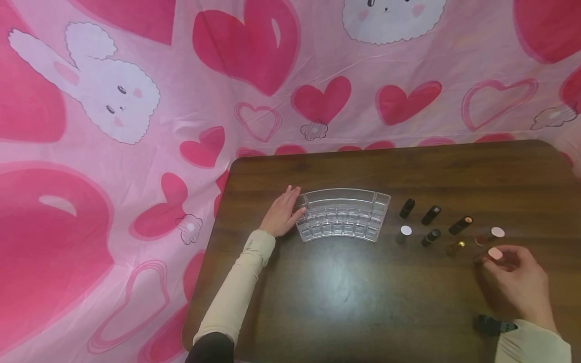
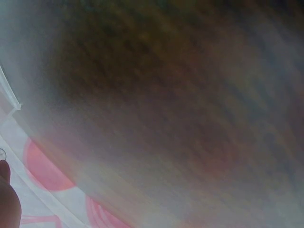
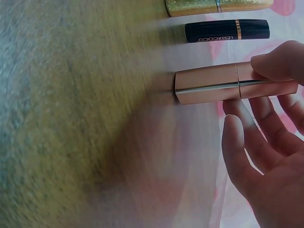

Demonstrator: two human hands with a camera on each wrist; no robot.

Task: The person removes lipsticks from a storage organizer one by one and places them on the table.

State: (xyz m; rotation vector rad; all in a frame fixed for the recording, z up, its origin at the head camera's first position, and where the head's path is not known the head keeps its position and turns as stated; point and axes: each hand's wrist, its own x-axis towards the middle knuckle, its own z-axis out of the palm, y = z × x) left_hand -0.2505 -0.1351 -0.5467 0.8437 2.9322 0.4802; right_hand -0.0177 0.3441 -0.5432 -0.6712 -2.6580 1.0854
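A clear fan-shaped organizer [image 1: 341, 222] with rows of small compartments sits mid-table. My left hand [image 1: 281, 214] touches its left end, fingers extended. The left wrist view is mostly blurred, with part of a finger or thumb [image 2: 8, 199] at the lower left. At the right, my right hand [image 1: 522, 275] pinches a rose-gold lipstick [image 3: 206, 85] by its upper part between thumb and fingers. The lipstick is upright, its base at or just above the tabletop; contact cannot be told. Beside it in the right wrist view stand a black lipstick [image 3: 213, 31] and a gold glittery one [image 3: 194, 6].
Several more lipsticks stand between organizer and right hand, including black ones [image 1: 407, 208], a white-topped one [image 1: 405, 232], a gold one [image 1: 456, 246] and a pink-topped one [image 1: 497, 232]. Pink heart-patterned cloth [image 1: 272, 121] hangs behind and left of the brown wooden table [image 1: 340, 297].
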